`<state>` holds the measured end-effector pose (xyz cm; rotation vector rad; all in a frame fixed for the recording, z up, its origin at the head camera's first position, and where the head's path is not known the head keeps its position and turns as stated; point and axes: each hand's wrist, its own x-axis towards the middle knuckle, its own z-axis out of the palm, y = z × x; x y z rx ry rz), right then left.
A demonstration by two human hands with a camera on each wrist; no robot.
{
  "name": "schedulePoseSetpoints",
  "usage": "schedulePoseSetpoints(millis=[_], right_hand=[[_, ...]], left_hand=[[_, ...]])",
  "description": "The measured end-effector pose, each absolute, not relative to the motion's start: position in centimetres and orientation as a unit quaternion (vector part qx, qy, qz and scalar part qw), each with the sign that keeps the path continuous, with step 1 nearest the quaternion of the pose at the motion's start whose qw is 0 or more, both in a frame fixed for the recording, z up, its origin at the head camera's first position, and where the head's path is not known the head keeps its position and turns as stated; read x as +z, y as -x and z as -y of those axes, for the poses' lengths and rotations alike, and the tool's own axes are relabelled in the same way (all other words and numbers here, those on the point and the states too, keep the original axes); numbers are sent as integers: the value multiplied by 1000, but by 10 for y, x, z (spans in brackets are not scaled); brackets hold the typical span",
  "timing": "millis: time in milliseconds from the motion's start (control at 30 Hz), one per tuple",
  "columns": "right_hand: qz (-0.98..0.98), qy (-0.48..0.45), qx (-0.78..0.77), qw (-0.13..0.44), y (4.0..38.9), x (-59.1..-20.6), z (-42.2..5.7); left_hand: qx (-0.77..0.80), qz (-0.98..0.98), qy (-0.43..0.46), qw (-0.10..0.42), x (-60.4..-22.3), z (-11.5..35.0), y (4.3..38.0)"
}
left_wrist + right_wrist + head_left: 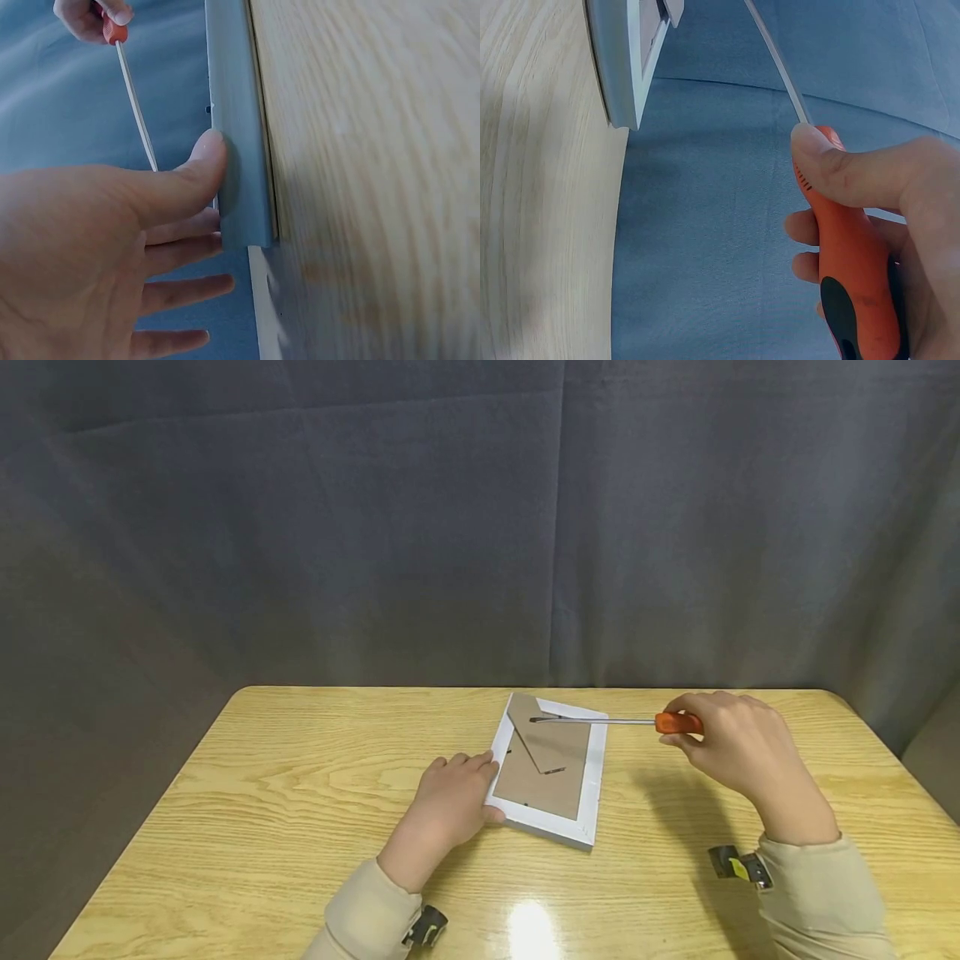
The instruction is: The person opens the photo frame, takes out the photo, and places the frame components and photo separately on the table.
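Observation:
A white picture frame [594,768] lies back side up, its brown backing [551,793] and folded stand leg [542,745] showing. My left hand [454,797] touches the frame's left edge with its fingers; the thumb [206,157] presses the near edge by the corner. In the left wrist view those fingers are straight and spread. My right hand [738,743] grips a screwdriver [855,247] by its orange and black handle, thumb laid near the shaft. The screwdriver's shaft points left, almost level, and its dark flat tip overlaps the top of the stand leg in the head view.
The frame lies on a wood-grain table [300,777] with rounded far corners. Small dark tabs [526,805] sit around the backing's border. Behind the table hangs a dark grey curtain [420,543]. Each wrist wears a black strap [726,862].

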<state>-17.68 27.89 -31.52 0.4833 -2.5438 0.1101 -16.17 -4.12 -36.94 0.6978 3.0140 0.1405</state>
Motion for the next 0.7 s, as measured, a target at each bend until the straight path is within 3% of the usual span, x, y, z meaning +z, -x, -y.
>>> schedulePoseSetpoints(millis=[700], right_hand=[[946, -175, 35, 269, 176, -316, -276]], left_hand=[[-29, -980, -199, 5, -370, 27, 154]])
